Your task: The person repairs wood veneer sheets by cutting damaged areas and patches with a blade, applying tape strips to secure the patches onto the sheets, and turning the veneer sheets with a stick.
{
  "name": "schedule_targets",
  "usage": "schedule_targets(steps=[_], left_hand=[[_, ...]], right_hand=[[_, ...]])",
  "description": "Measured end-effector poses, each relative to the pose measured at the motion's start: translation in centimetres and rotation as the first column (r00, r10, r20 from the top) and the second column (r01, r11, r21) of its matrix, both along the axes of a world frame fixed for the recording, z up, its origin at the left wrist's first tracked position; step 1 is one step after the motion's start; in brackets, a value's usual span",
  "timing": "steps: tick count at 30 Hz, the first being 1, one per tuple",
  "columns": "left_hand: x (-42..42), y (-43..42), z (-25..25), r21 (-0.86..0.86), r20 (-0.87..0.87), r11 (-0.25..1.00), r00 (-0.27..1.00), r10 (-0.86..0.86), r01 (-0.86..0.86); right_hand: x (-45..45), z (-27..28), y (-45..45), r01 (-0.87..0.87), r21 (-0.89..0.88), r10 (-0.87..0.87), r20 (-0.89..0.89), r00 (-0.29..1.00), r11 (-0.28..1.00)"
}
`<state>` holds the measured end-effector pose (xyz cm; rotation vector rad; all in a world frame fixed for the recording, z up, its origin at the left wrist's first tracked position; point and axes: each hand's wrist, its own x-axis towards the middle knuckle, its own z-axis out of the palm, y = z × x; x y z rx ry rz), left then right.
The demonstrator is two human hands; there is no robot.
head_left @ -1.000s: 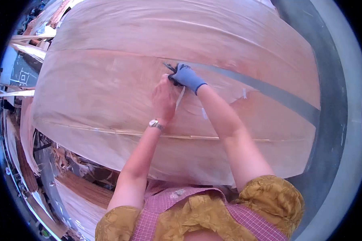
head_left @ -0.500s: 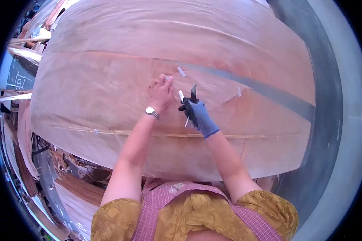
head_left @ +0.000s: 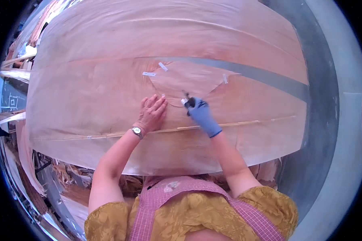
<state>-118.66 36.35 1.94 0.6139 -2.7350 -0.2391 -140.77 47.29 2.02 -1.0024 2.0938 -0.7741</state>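
Note:
My bare left hand (head_left: 153, 114), with a wristwatch (head_left: 137, 131), lies on the thin wood veneer sheet (head_left: 88, 96), fingers stretched out. Its fingertips touch a small white tape piece (head_left: 163, 96) at the lower left edge of a veneer patch (head_left: 193, 76). My right hand (head_left: 200, 112), in a blue-grey glove with dark fingers, is closed around a dark-bladed knife (head_left: 186, 94) just below the patch. A white item (head_left: 184, 101), blurred, shows beside the knife in the same grip. White tape strips (head_left: 149, 74) lie across the patch's upper left edge, and another strip (head_left: 225, 78) across its right.
A long grey gap (head_left: 265, 80) runs between veneer sheets from the patch to the right edge. A raised pale seam (head_left: 181, 128) crosses the near sheet. Torn veneer scraps (head_left: 68, 176) lie at lower left. The grey floor (head_left: 321, 120) is at the right.
Both hands have moved down relative to the patch, to its lower edge. A tape strip now shows at the upper left, where my left fingers were. The view has shifted.

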Motion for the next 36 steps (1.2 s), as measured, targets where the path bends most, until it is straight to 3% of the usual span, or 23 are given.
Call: schedule_targets(steps=[1,3,6,8,12,13,15,19,22,26,27,29,33,36], left_hand=[[-0.5,0.1,0.9,0.038,0.038,0.999,0.999,0.016,-0.018],[-3.6,0.3,1.5,0.093,0.01,0.995,0.999,0.032,-0.033],[-11.0,2.7,2.0,0.252,-0.135,0.967,0.991,0.014,0.021],[-15.3,4.4,0.8,0.317,-0.132,0.943,0.989,-0.064,0.104],[-17.6,6.8,1.5,0.153,0.155,0.988,0.987,-0.037,0.013],[-17.6,7.0,1.5,0.152,0.208,0.988,0.977,-0.041,0.009],[-17.6,7.4,1.3,0.131,0.27,0.991,0.962,-0.036,0.0],[-18.3,7.3,-0.1,0.103,0.219,0.995,0.976,-0.01,-0.013],[-18.4,7.4,0.1,0.138,0.184,0.99,0.983,-0.02,-0.005],[-18.5,5.3,0.5,0.207,0.161,0.975,0.981,-0.112,0.077],[-18.4,5.2,0.8,0.112,0.183,0.988,0.975,-0.127,0.108],[-19.1,5.3,0.9,0.224,0.209,0.971,0.969,-0.135,0.086],[-17.3,4.0,1.0,0.306,0.117,0.931,0.963,-0.243,0.198],[-11.8,1.7,0.2,0.172,-0.303,0.976,0.95,-0.078,0.135]], right_hand=[[-2.3,-0.2,0.5,0.052,-0.051,-0.049,0.051,0.997,0.997],[-6.0,5.0,-0.3,0.166,0.115,-0.184,0.17,0.968,0.979],[-11.7,1.0,0.1,0.154,0.065,-0.147,-0.101,0.984,0.986],[-13.3,-1.4,1.2,0.144,0.03,-0.137,-0.172,0.976,0.989],[-14.2,-2.3,4.4,0.104,0.128,-0.063,-0.29,0.955,0.986],[-13.4,-1.4,4.9,0.198,0.058,-0.195,-0.064,0.979,0.978],[-10.9,1.6,5.8,0.413,0.004,-0.38,0.399,0.834,0.911],[-9.3,-1.1,7.0,0.53,-0.012,-0.506,0.281,0.815,0.848],[-9.0,0.7,8.5,0.517,0.015,-0.506,0.231,0.831,0.856],[-9.1,4.7,4.8,0.567,-0.24,-0.481,0.336,0.81,0.788],[-9.2,5.4,3.4,0.582,-0.288,-0.482,0.351,0.803,0.76],[-10.0,7.2,0.1,0.598,-0.386,-0.474,0.372,0.798,0.703],[-8.2,10.7,-6.2,0.381,-0.217,-0.305,0.315,0.899,0.899],[-5.3,6.7,-11.8,0.104,-0.246,-0.026,0.303,0.953,0.964]])
